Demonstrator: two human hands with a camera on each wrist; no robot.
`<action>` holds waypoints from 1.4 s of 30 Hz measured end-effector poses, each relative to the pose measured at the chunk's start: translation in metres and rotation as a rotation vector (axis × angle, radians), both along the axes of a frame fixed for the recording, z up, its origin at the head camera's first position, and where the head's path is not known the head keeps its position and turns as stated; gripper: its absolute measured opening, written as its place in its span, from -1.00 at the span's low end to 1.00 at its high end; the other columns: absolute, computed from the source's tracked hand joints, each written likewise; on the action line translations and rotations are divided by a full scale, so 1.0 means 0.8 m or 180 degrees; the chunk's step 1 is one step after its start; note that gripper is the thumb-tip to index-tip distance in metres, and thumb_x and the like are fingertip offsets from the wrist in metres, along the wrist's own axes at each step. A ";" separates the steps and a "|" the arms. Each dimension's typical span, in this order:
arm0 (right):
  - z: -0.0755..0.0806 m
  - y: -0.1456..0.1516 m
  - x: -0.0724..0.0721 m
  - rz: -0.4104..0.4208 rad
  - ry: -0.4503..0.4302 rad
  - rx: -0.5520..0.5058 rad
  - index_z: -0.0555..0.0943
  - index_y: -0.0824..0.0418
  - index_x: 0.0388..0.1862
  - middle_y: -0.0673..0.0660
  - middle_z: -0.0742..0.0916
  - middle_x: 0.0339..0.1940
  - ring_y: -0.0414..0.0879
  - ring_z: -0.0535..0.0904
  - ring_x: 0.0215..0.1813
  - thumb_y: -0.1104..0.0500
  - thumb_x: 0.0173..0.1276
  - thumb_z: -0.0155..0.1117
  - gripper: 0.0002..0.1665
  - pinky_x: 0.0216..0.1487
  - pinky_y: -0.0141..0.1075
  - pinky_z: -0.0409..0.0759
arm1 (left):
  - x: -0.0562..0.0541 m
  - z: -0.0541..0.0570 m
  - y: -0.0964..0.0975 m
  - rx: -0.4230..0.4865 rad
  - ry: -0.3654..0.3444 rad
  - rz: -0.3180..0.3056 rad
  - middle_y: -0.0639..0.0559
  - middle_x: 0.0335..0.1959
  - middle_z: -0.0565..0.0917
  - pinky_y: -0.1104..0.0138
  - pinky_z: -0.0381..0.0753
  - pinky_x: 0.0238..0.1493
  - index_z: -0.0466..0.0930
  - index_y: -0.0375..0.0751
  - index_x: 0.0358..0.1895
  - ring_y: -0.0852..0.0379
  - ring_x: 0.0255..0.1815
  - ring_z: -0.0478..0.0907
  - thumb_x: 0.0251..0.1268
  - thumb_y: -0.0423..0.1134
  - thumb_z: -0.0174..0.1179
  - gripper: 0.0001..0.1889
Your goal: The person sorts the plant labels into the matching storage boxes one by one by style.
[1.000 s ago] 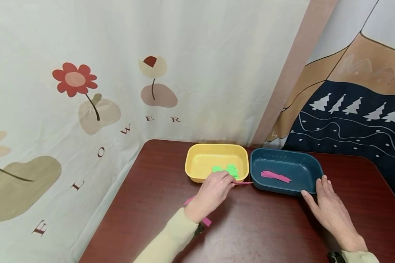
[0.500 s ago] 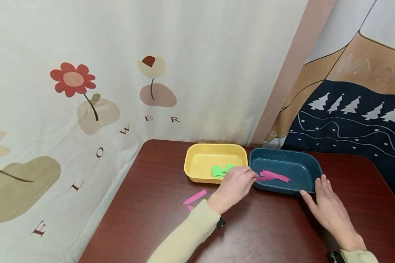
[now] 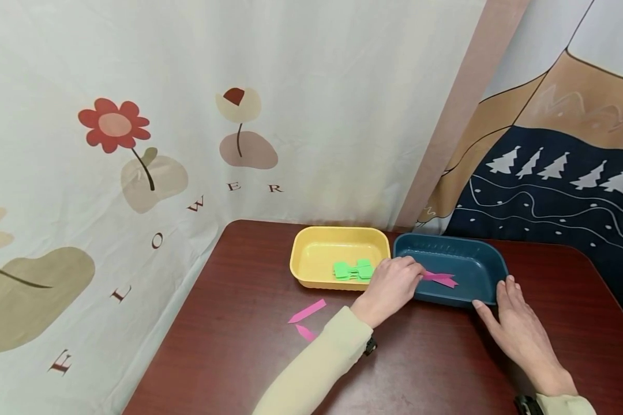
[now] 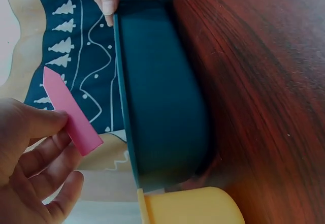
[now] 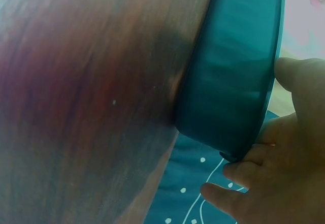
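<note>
My left hand (image 3: 391, 288) is over the left end of the blue tray (image 3: 467, 262). Between its thumb and fingers it pinches a pink paper strip (image 4: 73, 113) with one pointed end, seen clearly in the left wrist view. Other pink strips (image 3: 446, 279) lie in the tray, partly hidden by that hand. My right hand (image 3: 526, 334) rests against the tray's right front corner, thumb at the front rim and fingers along the side. Two pink strips lie on the table left of my left forearm: one whole strip (image 3: 307, 311) and one partly covered strip (image 3: 305, 332).
A yellow tray (image 3: 314, 253) stands directly left of the blue one, holding several green paper pieces (image 3: 353, 270). Both trays sit on a dark red-brown table (image 3: 228, 323). Behind the table hangs a printed curtain (image 3: 332, 115).
My left hand has moved right, from in front of the yellow tray to over the blue one, carrying the pink strip. The strips on the table came into fuller view. My right hand stays put.
</note>
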State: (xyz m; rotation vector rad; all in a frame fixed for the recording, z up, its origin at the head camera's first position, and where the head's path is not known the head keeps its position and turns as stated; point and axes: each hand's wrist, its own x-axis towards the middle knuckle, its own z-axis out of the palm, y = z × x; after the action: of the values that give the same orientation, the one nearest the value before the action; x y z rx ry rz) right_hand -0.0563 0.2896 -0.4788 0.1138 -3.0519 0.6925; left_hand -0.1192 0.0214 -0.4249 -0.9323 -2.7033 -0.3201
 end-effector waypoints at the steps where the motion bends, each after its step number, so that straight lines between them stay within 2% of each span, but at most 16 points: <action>1: 0.000 0.000 0.000 0.0000 0.0010 -0.0002 -0.07 0.72 0.53 0.66 -0.10 0.58 0.55 -0.19 0.60 -0.25 0.67 -0.09 0.08 0.43 0.46 -0.03 | -0.002 0.000 0.003 -0.0059 0.0006 0.0010 0.23 -0.13 0.74 0.52 0.50 -0.16 0.81 0.09 0.05 0.32 -0.16 0.61 0.44 -0.04 0.34 -0.78; 8: -0.001 0.000 0.000 -0.0008 0.0021 0.0003 -0.07 0.72 0.53 0.67 -0.09 0.58 0.55 -0.18 0.60 -0.26 0.67 -0.09 0.09 0.45 0.44 -0.04 | -0.018 -0.004 0.027 -0.0458 0.0010 -0.0007 0.25 -0.06 0.77 0.46 0.54 -0.12 0.80 0.19 0.10 0.31 -0.11 0.64 0.41 -0.07 0.36 -0.75; 13: -0.003 0.001 0.000 0.0003 0.0025 -0.0007 -0.07 0.72 0.53 0.67 -0.09 0.57 0.55 -0.19 0.60 -0.26 0.67 -0.08 0.09 0.46 0.43 -0.06 | -0.026 -0.009 0.040 -0.0645 -0.0013 -0.0030 0.27 -0.07 0.77 0.41 0.55 -0.07 0.80 0.26 0.09 0.31 -0.12 0.65 0.46 -0.08 0.30 -0.77; 16: -0.004 0.001 0.000 0.0017 0.0066 -0.0017 -0.06 0.72 0.53 0.68 -0.08 0.57 0.55 -0.17 0.60 -0.24 0.67 -0.07 0.08 0.47 0.42 -0.07 | -0.032 -0.014 0.046 -0.0713 -0.0093 0.0033 0.30 -0.07 0.77 0.39 0.56 -0.05 0.80 0.30 0.07 0.32 -0.13 0.64 0.47 -0.07 0.29 -0.77; 23: -0.003 0.001 0.000 -0.0002 0.0084 -0.0018 -0.05 0.73 0.52 0.68 -0.07 0.57 0.55 -0.16 0.60 -0.24 0.67 -0.07 0.08 0.47 0.42 -0.07 | -0.043 -0.021 0.058 -0.0786 -0.0399 0.0143 0.29 -0.15 0.78 0.35 0.56 -0.02 0.82 0.28 0.02 0.31 -0.25 0.57 0.40 -0.06 0.37 -0.80; 30: -0.003 -0.001 -0.002 -0.0010 0.0068 -0.0009 -0.04 0.73 0.52 0.69 -0.06 0.57 0.56 -0.15 0.59 -0.25 0.67 -0.07 0.08 0.46 0.43 -0.05 | -0.046 -0.024 0.064 -0.0862 -0.0509 0.0148 0.27 -0.28 0.77 0.32 0.58 -0.01 0.84 0.24 -0.08 0.28 -0.36 0.53 0.39 -0.06 0.38 -0.87; 33: -0.002 -0.002 -0.002 -0.0020 0.0034 -0.0008 -0.05 0.73 0.52 0.68 -0.08 0.57 0.57 -0.15 0.59 -0.26 0.67 -0.08 0.09 0.46 0.43 -0.06 | -0.047 -0.023 0.065 -0.0850 -0.0540 0.0164 0.27 -0.24 0.78 0.30 0.58 0.01 0.84 0.26 -0.04 0.28 -0.32 0.56 0.40 -0.03 0.37 -0.85; 38: -0.001 -0.003 -0.002 -0.0029 0.0048 -0.0012 -0.04 0.73 0.52 0.69 -0.06 0.57 0.58 -0.13 0.58 -0.26 0.66 -0.06 0.09 0.46 0.43 -0.05 | -0.046 -0.021 0.062 -0.0748 -0.0576 0.0163 0.25 -0.06 0.76 0.28 0.56 0.07 0.80 0.26 0.07 0.27 -0.16 0.59 0.43 0.01 0.33 -0.77; 42: -0.002 -0.002 -0.001 -0.0023 0.0078 -0.0009 -0.04 0.73 0.52 0.69 -0.06 0.56 0.57 -0.14 0.59 -0.23 0.66 -0.03 0.08 0.47 0.41 -0.07 | -0.041 -0.020 0.054 -0.0652 -0.0452 0.0113 0.25 -0.03 0.73 0.32 0.53 0.01 0.78 0.25 0.11 0.27 -0.10 0.58 0.45 0.01 0.31 -0.75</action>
State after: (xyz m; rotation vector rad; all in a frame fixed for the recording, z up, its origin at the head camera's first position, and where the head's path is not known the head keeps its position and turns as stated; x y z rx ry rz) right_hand -0.0569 0.2884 -0.4806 0.1104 -3.0266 0.6898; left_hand -0.1518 0.0649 -0.4409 -0.9464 -2.9224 -0.1068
